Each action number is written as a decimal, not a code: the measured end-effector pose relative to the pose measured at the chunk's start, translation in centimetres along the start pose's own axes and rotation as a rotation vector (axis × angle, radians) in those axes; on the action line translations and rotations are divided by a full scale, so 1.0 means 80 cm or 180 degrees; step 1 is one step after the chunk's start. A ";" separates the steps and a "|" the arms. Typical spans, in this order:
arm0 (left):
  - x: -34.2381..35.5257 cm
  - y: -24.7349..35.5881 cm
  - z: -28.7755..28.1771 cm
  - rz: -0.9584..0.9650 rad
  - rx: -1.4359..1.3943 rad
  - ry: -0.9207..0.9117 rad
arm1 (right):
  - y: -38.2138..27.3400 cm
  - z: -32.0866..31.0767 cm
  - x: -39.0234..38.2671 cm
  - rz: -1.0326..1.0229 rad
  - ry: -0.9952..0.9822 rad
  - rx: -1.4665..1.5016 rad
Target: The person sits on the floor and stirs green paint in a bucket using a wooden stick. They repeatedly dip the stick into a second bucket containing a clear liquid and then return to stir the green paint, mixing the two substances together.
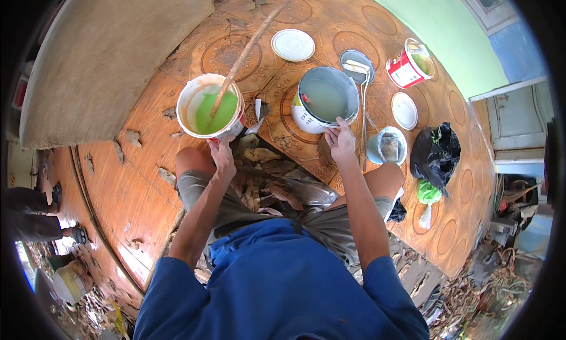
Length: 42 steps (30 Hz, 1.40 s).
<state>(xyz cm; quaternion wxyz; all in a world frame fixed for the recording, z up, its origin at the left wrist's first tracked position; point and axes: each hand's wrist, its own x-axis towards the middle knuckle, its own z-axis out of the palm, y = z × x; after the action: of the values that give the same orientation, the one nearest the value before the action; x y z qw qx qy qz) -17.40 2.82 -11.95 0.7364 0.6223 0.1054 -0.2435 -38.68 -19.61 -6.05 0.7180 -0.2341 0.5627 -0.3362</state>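
A white and red bucket (184, 117) with light green paint (212, 111) inside is at the centre left. A long wooden stick (247, 48) leans in it, its lower end in the paint. My left hand (223, 157) holds this bucket at its near side, the fingers partly hidden beneath it. To the right stands a larger bucket (306, 120) with murky grey-green liquid (328, 95). My right hand (341, 142) grips its near right rim, fingertips at the edge. A small red patch shows on that bucket's inner left wall.
Two white lids (293, 45) (404, 110) and a grey lid (367, 74) with pale rollers lie beyond. Near the right knee are a small pale blue bucket (374, 149) and a black plastic bag (435, 154). A red-and-white bucket (405, 70) stands by the green wall (436, 27). Someone's legs (35, 216) show at left.
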 end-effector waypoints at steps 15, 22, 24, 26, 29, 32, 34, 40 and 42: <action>0.001 -0.018 0.060 -0.0839 0.0767 -0.0795 | 0.000 -0.007 0.015 -0.0144 -0.0017 -0.0058; -0.015 -0.034 0.167 0.1871 0.1611 -0.2466 | -0.022 -0.010 0.033 -0.0456 -0.0177 0.0008; -0.007 -0.021 0.182 0.4008 0.3055 -0.2274 | -0.020 -0.016 0.030 -0.0564 -0.0365 -0.0156; -0.021 0.003 0.202 -0.0226 0.0686 -0.2568 | -0.022 -0.021 0.038 -0.0509 -0.0482 -0.0239; -0.022 0.017 0.212 -0.0673 0.0660 -0.2251 | -0.023 -0.017 0.040 -0.0396 -0.0357 -0.0527; -0.030 0.025 0.223 -0.0520 0.0511 -0.2074 | -0.035 -0.006 0.025 -0.0366 -0.0076 -0.0595; -0.030 0.022 0.233 -0.0447 0.0801 -0.2140 | -0.036 -0.017 0.033 -0.0453 -0.0168 -0.0675; 0.005 0.008 0.257 0.0500 0.2594 -0.1761 | -0.041 -0.013 0.021 -0.0581 -0.0291 -0.0909; 0.010 0.007 0.266 0.0817 0.2879 -0.1523 | -0.044 -0.010 0.023 -0.0667 -0.0301 -0.0988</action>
<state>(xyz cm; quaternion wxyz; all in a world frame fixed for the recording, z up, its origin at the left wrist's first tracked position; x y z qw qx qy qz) -19.61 -17.90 -7.50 0.4216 0.8129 -0.2582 -0.3078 -39.98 -23.28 -4.89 0.6600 -0.4149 0.5460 -0.3070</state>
